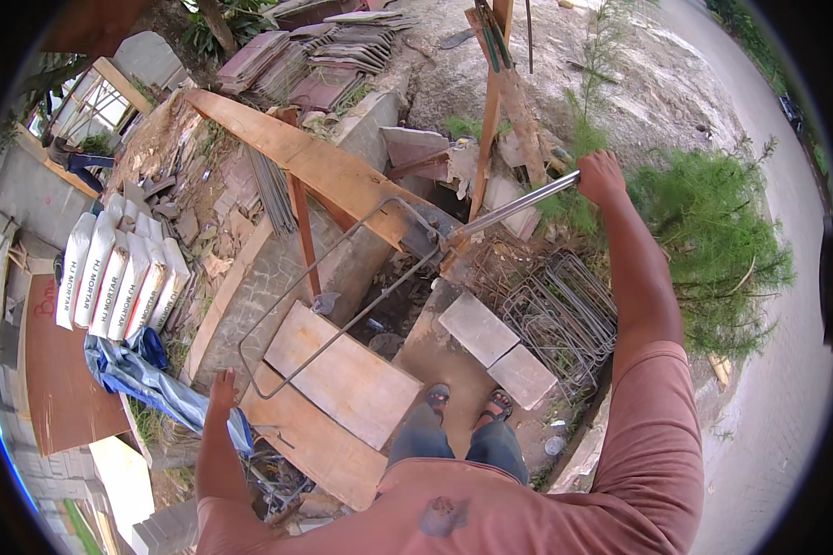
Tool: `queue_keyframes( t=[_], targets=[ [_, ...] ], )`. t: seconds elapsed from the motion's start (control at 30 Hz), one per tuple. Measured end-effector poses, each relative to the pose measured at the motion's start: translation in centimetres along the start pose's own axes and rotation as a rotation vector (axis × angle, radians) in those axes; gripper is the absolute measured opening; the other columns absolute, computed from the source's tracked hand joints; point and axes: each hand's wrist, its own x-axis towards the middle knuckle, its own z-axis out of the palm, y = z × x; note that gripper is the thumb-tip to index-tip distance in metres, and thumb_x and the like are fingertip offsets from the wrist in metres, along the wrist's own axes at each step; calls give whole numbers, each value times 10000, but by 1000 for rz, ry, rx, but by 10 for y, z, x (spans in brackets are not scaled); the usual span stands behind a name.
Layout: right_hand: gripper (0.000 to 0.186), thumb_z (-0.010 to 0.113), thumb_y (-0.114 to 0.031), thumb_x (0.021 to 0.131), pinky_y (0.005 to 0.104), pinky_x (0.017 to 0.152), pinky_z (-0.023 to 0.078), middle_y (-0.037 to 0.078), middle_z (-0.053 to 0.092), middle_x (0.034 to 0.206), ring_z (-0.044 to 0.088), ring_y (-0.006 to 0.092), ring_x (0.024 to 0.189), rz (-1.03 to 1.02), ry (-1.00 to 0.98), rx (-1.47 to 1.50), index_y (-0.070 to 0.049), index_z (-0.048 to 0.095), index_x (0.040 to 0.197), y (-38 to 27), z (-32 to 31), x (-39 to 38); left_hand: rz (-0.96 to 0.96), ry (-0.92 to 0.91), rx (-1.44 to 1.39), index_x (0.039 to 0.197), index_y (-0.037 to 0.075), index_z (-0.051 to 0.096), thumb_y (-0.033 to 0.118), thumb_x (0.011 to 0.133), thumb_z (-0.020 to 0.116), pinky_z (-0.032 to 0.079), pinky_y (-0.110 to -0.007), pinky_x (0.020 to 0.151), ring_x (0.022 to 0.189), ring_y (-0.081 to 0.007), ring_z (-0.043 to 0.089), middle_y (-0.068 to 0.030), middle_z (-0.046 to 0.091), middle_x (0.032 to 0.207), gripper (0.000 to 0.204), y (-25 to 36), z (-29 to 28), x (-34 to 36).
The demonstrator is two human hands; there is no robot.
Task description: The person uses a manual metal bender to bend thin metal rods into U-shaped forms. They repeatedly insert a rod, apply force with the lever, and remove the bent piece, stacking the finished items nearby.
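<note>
My right hand [602,178] is wrapped round the end of a shiny metal pipe [528,199]. The pipe slants down to the near end of a thick wooden beam [315,153], which carries a dark metal plate [422,233]. There the pipe meets a thin steel rod bent into a long rectangular loop [341,331]. The loop reaches left and toward me over some boards. Beside its near left corner is my left hand [222,388], fingers stretched out and seemingly just apart from the rod.
A pile of bent rebar loops [565,305] lies right of two grey blocks [498,350]. Flat boards [342,370] lie below the loop. White mortar bags [125,273] and a blue tarp [162,379] are at left. Wooden posts [303,231] prop the beam; a green bush [703,250] grows at right. Another person [74,159] is far left.
</note>
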Motion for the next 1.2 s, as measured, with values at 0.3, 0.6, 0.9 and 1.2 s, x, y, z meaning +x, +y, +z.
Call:
queue_keyframes(
  t=[0.3,0.6,0.9,1.2],
  targets=[
    [117,655,-185,744,437,897,427,127,664,874,586,314,966,196,-71,-51,-82,679,795,6,-20,-72,-48,-198,-1019,1344,57,442,612,939,412,545,-443,693,934,-279,620,-141,590,1118,688,78,43,-12],
    [216,655,-268,780,455,822,459,150,697,881,648,337,910,427,-8,-53,-67,710,835,-44,-31,-179,125,108,-503,1004,43,456,258,1005,453,357,-254,359,456,-114,446,-56,494,745,215,104,87,-1],
    [427,603,-418,875,497,743,491,236,667,861,648,397,835,737,-104,300,8,621,857,-256,-90,-337,45,16,-671,1005,72,508,219,985,458,298,-248,344,411,-93,373,5,413,591,157,84,101,27],
    [445,554,-427,917,505,749,481,237,652,813,630,429,844,610,-226,330,15,601,887,-228,-105,-336,-46,-106,-993,1158,82,541,283,932,458,250,-248,349,408,-76,322,24,387,615,314,80,108,25]
  ],
)
